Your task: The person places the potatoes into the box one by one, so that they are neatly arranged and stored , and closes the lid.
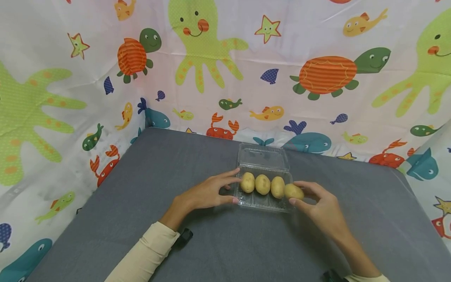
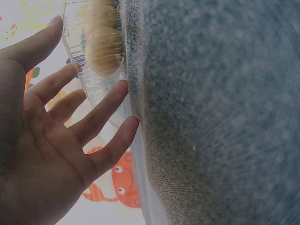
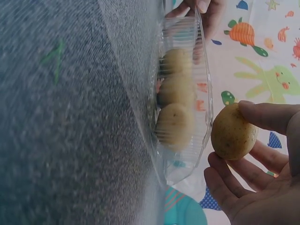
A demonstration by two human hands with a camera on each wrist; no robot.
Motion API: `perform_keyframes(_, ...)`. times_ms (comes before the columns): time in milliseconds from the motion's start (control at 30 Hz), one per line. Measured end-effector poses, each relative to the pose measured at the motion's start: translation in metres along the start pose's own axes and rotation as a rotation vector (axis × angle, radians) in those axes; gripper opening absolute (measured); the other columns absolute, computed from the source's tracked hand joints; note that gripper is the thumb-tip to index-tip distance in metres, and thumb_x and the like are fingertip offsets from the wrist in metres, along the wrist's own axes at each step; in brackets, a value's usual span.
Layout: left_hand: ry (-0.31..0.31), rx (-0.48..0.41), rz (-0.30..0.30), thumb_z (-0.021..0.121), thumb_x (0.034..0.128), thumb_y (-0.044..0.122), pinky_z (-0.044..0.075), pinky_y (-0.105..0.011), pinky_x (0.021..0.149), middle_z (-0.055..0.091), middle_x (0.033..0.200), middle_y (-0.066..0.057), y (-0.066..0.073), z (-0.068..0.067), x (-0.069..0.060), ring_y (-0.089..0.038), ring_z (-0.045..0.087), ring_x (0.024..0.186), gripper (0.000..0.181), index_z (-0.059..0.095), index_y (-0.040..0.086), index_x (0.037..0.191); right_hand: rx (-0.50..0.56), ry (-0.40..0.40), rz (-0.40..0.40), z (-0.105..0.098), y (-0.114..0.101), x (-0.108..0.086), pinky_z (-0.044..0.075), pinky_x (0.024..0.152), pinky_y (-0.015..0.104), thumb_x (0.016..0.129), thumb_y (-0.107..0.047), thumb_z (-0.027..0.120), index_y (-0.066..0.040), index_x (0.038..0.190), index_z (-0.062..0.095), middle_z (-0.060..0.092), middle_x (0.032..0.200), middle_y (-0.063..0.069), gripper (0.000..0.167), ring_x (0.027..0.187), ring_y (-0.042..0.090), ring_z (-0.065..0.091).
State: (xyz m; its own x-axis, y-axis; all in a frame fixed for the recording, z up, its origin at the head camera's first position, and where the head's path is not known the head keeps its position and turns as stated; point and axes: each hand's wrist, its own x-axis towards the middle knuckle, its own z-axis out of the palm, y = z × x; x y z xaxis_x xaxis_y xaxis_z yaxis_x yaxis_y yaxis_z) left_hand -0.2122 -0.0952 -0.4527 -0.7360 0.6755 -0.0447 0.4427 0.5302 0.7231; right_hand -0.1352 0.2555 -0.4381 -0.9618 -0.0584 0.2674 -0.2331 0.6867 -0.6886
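Observation:
A clear plastic container (image 1: 262, 201) with its lid (image 1: 263, 157) folded back holds three potatoes (image 1: 262, 184) in a row. My right hand (image 1: 322, 209) pinches a fourth potato (image 3: 234, 132) between thumb and fingers, above the container's right end. On the other side, my left hand (image 1: 208, 192) touches the container's left edge, thumb and fingers spread. The left wrist view has the left hand (image 2: 61, 126) beside the container wall, its fingers extended. From the right wrist, the held potato appears just outside the clear rim, with the right hand (image 3: 262, 164) around it.
A grey cloth-covered table (image 1: 225, 243) lies under the container. Behind it and at both sides hangs a white curtain (image 1: 236, 35) printed with sea animals. Dark bands show at both wrists.

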Motion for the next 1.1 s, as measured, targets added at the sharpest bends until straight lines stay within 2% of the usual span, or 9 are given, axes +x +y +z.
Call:
perform_keyframes(333,0.001,0.002,0.002,0.076,0.0987,0.046,0.047,-0.05,0.113,0.018,0.178,0.01,-0.001,0.0,0.0,-0.021,0.062,0.135,0.071,0.048,0.027,0.161,0.052,-0.012,-0.067,0.009,-0.01,0.001,0.054,0.087,0.015,0.088,-0.02,0.09,-0.015,0.131,0.073,0.074,0.124,0.004,0.047,0.103,0.002,0.069)
perform_keyframes(567,0.001,0.0,0.004,0.076,0.0986,0.045,0.047,-0.049,0.113,0.018,0.178,0.009,-0.002,-0.001,0.001,-0.021,0.062,0.135,0.071,0.048,0.027,0.161,0.054,-0.029,-0.075,0.015,-0.012,0.004,0.054,0.09,0.014,0.087,-0.018,0.09,-0.015,0.131,0.073,0.073,0.124,0.001,0.047,0.105,0.001,0.067)
perform_keyframes(967,-0.001,0.001,0.002,0.076,0.0989,0.045,0.047,-0.049,0.113,0.019,0.177,0.01,-0.001,-0.001,0.001,-0.021,0.062,0.135,0.071,0.048,0.027,0.161,0.094,-0.079,-0.114,0.027,-0.022,0.007,0.06,0.093,0.039,0.088,-0.02,0.089,-0.014,0.132,0.072,0.073,0.129,0.0,0.047,0.108,0.016,0.071)
perform_keyframes(1100,0.001,0.006,-0.002,0.076,0.0985,0.046,0.047,-0.049,0.114,0.019,0.177,0.011,-0.001,0.0,0.001,-0.021,0.062,0.135,0.071,0.048,0.027,0.161,0.099,-0.084,-0.134,0.032,-0.023,0.008,0.061,0.092,0.043,0.087,-0.019,0.09,-0.013,0.132,0.072,0.073,0.129,0.001,0.048,0.106,0.018,0.072)
